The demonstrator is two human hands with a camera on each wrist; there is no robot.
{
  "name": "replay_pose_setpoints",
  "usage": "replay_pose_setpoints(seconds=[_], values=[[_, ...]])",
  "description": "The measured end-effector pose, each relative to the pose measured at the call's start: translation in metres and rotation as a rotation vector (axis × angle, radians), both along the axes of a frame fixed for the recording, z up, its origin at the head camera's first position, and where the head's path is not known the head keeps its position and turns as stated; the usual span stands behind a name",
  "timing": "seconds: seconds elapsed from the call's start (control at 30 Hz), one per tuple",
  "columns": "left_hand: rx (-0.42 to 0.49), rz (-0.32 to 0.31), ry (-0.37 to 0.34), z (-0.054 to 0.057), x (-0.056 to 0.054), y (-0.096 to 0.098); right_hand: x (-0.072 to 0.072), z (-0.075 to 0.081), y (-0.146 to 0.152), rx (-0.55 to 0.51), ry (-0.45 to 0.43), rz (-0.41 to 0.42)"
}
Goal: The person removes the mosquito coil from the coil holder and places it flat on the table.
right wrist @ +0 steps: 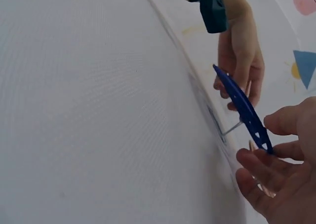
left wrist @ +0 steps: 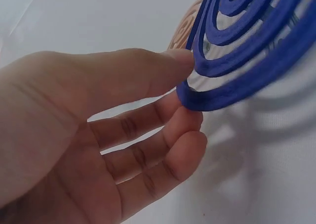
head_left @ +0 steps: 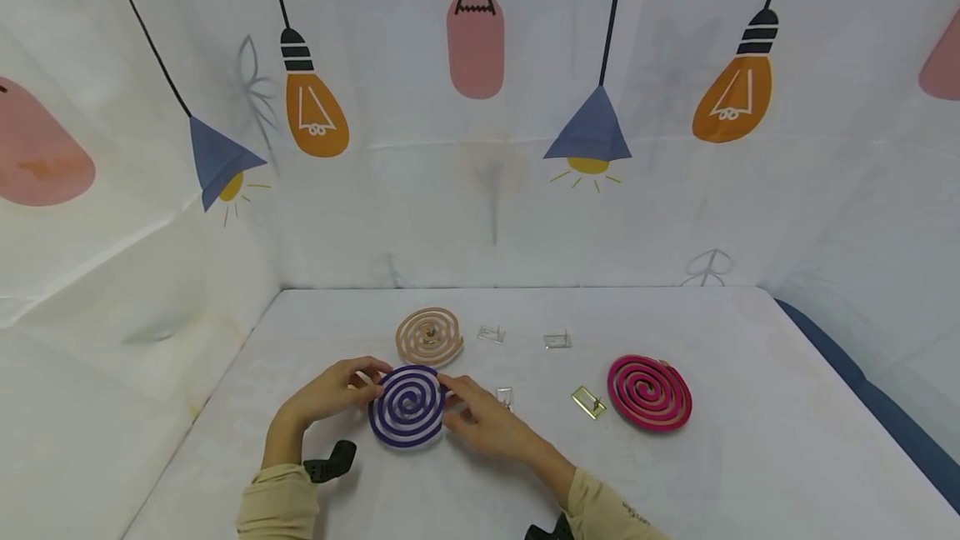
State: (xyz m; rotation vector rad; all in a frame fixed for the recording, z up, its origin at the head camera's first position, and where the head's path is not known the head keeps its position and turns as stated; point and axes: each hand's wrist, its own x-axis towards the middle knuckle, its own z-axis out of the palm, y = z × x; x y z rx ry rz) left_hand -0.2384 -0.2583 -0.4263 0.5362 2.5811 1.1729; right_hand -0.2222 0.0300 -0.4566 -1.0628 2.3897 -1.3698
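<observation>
Between the two hands, near the middle of the table, is a blue spiral mosquito coil [head_left: 408, 401]. My left hand [head_left: 330, 394] pinches its left edge, with the thumb [left wrist: 180, 61] on top and fingers beneath. At the opposite edge my right hand [head_left: 487, 419] holds the coil between thumb and fingers. From the side, in the right wrist view, the blue coil [right wrist: 245, 108] is tilted and a thin metal prong [right wrist: 232, 128] reaches its underside from the table. Just behind it sits a tan coil [head_left: 430, 333], raised at its centre.
A pink-red coil [head_left: 647, 391] lies tilted at the right, next to a gold metal stand [head_left: 592, 403]. Silver stands [head_left: 557, 342] lie farther back, and another silver stand [head_left: 505, 395] is partly hidden behind my right hand. A printed white sheet [head_left: 420, 215] hangs behind the table.
</observation>
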Motion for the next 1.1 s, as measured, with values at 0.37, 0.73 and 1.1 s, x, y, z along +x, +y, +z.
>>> replay_pose_setpoints(seconds=[0.37, 0.73, 1.1], values=[[0.002, 0.017, 0.021, 0.0004, -0.0013, 0.0007, 0.0028, 0.0002, -0.0058, -0.163, -0.147, -0.073], [0.036, 0.023, -0.016, 0.0033, 0.0002, 0.0025, 0.0025, -0.0005, -0.0069, -0.217, -0.199, -0.082], [0.078, 0.040, -0.046, 0.0057, 0.0011, 0.0060, 0.0033, 0.0031, -0.0053, -0.251, -0.206, -0.120]])
